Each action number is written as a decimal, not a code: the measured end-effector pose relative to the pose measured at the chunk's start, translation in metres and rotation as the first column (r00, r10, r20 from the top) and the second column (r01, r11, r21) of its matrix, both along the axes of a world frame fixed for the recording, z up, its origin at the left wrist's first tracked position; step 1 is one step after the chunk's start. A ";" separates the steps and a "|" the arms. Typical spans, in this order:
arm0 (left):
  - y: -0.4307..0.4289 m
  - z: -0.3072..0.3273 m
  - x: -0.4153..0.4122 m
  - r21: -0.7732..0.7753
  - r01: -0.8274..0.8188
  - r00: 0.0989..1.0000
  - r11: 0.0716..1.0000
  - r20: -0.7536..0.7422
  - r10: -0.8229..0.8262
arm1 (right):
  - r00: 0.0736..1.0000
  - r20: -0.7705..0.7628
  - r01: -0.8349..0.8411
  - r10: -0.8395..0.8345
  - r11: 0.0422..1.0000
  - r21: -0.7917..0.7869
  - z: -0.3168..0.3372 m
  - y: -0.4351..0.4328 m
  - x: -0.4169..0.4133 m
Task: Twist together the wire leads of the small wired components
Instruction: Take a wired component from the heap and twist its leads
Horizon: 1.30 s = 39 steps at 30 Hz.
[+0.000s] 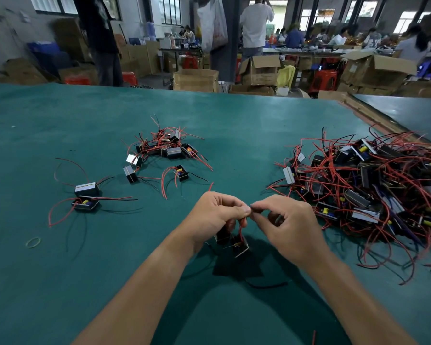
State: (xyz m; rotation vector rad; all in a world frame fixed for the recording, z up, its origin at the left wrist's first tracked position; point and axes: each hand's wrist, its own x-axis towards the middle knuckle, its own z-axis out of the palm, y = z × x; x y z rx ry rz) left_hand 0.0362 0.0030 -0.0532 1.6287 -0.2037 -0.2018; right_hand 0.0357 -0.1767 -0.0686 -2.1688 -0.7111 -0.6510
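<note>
Green-matted work table (105,275): the far edge runs across at 12 o'clock, with brown cardboard boxes (195,79) beyond it, and the right edge slants away at 2 o'clock. Bare mat lies open from 6 round to 9 o'clock of the hands. Room closes at 3 o'clock, where a large heap of black boxed components with red and black leads (373,188) sprawls, its nearest wires just beside the right hand (290,226). A smaller cluster of the same components (168,145) sits at 11 o'clock, well apart. A pair of them (86,196) lies at 9 o'clock, and a yellow rubber band (33,242) lies flat at 8 o'clock. Left hand (215,215) and right hand meet at centre, fingers curled. Left fingertips (244,209), thumb against forefinger, pinch the wire ends (251,208). Right fingertips (258,207) pinch the same spot from the other side, the two pinches touching. Two small black boxed components (239,246) hang at 6 o'clock, directly below the pinch, on a thin red lead (241,229) that rises into the left fingers. Whether the strands are wound is too small to tell.
</note>
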 end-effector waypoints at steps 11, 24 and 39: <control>0.000 -0.001 -0.003 0.129 0.035 0.989 0.991 0.136 -0.052 | 0.888 -0.441 -0.045 0.129 0.980 0.196 0.010 0.001 -0.003; 0.004 0.007 -0.003 -0.017 0.118 0.988 0.993 -0.095 -0.119 | 0.869 -0.428 -0.126 0.249 0.947 0.296 0.014 -0.007 -0.003; -0.006 -0.003 -0.008 0.108 0.058 0.987 0.992 0.143 -0.073 | 0.715 -0.636 -0.034 0.289 0.923 0.382 0.013 -0.010 0.001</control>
